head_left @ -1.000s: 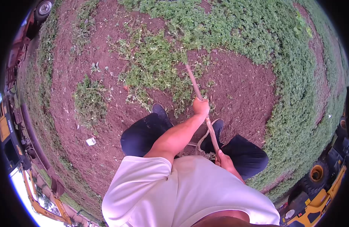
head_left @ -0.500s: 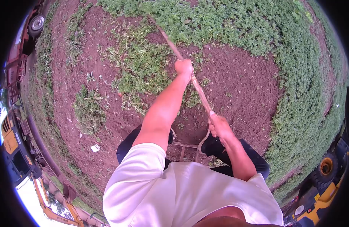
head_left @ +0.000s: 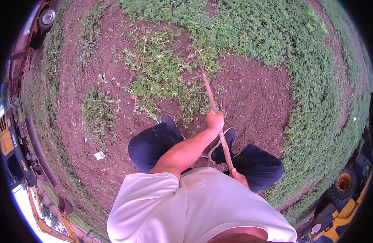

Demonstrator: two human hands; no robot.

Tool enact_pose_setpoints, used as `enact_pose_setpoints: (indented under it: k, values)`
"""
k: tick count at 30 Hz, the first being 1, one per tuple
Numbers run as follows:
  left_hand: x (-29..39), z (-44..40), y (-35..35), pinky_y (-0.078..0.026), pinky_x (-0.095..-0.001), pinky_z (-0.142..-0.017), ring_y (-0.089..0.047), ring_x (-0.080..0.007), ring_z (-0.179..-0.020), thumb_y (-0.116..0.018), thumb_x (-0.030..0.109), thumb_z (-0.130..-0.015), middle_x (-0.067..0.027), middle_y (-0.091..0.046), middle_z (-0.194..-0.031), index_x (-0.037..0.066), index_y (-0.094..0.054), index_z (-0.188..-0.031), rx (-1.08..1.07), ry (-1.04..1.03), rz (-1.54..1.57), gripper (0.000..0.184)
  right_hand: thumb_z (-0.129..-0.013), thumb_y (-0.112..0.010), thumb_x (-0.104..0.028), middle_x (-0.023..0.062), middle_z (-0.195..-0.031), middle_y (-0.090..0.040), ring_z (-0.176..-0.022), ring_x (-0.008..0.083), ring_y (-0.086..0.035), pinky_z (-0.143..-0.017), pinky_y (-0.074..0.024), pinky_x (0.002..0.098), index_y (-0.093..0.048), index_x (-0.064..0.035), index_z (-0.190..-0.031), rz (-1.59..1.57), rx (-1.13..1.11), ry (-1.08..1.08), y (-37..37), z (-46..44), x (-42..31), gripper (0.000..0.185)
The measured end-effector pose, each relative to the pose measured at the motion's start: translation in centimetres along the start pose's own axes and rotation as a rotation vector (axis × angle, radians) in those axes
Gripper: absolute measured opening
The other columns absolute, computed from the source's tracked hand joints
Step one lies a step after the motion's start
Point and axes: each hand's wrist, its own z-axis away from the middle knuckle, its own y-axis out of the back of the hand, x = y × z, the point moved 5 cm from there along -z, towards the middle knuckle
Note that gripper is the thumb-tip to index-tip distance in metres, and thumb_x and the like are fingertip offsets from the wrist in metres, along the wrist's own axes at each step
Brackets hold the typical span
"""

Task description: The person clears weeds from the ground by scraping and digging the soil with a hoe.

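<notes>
A long wooden tool handle (head_left: 206, 83) slants from the weeds down toward my body. My left hand (head_left: 214, 120) is wrapped around it at about its middle, above my shoes. Lower down, close to my shirt, my right hand (head_left: 239, 177) grips the near end, partly hidden by the shirt. The far end of the tool rests at the soil among uprooted green weeds (head_left: 158, 77); its head cannot be made out. A pale curved strip (head_left: 211, 155) shows between my legs beside the handle.
Bare brown soil (head_left: 255, 93) spreads to the right, bordered by dense low green plants (head_left: 316, 121). A small weed pile (head_left: 98, 113) and a white scrap (head_left: 99, 155) lie left. Yellow machines (head_left: 8, 137) and a large wheel (head_left: 343, 183) stand at the edges.
Both hands have drawn the wooden tool handle back toward my body. Its far end has moved from the dense plants to the uprooted weeds. My knees and shoes show more now.
</notes>
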Motion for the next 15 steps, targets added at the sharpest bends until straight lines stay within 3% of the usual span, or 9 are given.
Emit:
enact_pose_setpoints:
  k: [1,3,6,11,15]
  values:
    - [0.8,0.4,0.7,-0.052,-0.0429,-0.056,-0.067,-0.0273,-0.060,-0.063,0.013,-0.086,-0.0150,-0.066,-0.071,-0.001,-0.059,-0.093,-0.012,0.005,-0.010,0.016,-0.105,-0.046,-0.049,-0.0034,-0.061,-0.043,-0.052,0.0090,-0.040,-0.050,-0.0327,0.0289,-0.053,-0.0102,-0.073,0.024,0.007,0.004,0.2,0.1,0.1,0.051]
    - [2.7,-1.1,1.5,-0.046,-0.0382,-0.043,-0.058,-0.0198,-0.047,-0.063,0.011,-0.088,-0.0074,-0.057,-0.063,0.002,-0.056,-0.091,-0.028,0.052,0.188,0.012,-0.105,-0.047,-0.048,-0.0033,-0.060,-0.044,-0.049,0.0087,-0.040,-0.047,-0.0320,0.0279,-0.053,-0.0104,-0.074,0.001,-0.020,-0.052,-0.1,-1.5,-2.2,0.049]
    - [7.6,-8.8,3.2,-0.040,-0.0329,-0.038,-0.049,-0.0150,-0.042,-0.061,0.010,-0.090,-0.0011,-0.050,-0.061,0.006,-0.053,-0.092,0.029,-0.036,0.325,0.010,-0.103,-0.050,-0.050,-0.0037,-0.059,-0.044,-0.042,0.0074,-0.036,-0.039,-0.0288,0.0260,-0.053,-0.0094,-0.079,-0.022,-0.114,-0.065,-1.1,-9.5,-6.2,0.048]
    - [16.8,-21.4,3.7,-0.039,-0.0366,-0.040,-0.049,-0.0172,-0.044,-0.061,0.011,-0.085,-0.0053,-0.051,-0.059,0.004,-0.049,-0.080,0.144,-0.116,0.322,0.015,-0.102,-0.051,-0.052,-0.0043,-0.060,-0.044,-0.045,0.0072,-0.035,-0.040,-0.0278,0.0272,-0.054,-0.0085,-0.083,0.055,-0.140,0.165,-3.7,-18.5,-16.9,0.048]
    - [12.6,-17.5,-3.8,-0.044,-0.0402,-0.041,-0.056,-0.0216,-0.046,-0.060,0.007,-0.086,-0.0080,-0.056,-0.063,-0.001,-0.054,-0.088,0.101,-0.069,0.211,0.010,-0.103,-0.050,-0.054,-0.0052,-0.060,-0.042,-0.045,0.0068,-0.034,-0.041,-0.0274,0.0269,-0.053,-0.0099,-0.082,-0.044,-0.064,0.067,1.7,-17.4,-13.2,0.049]
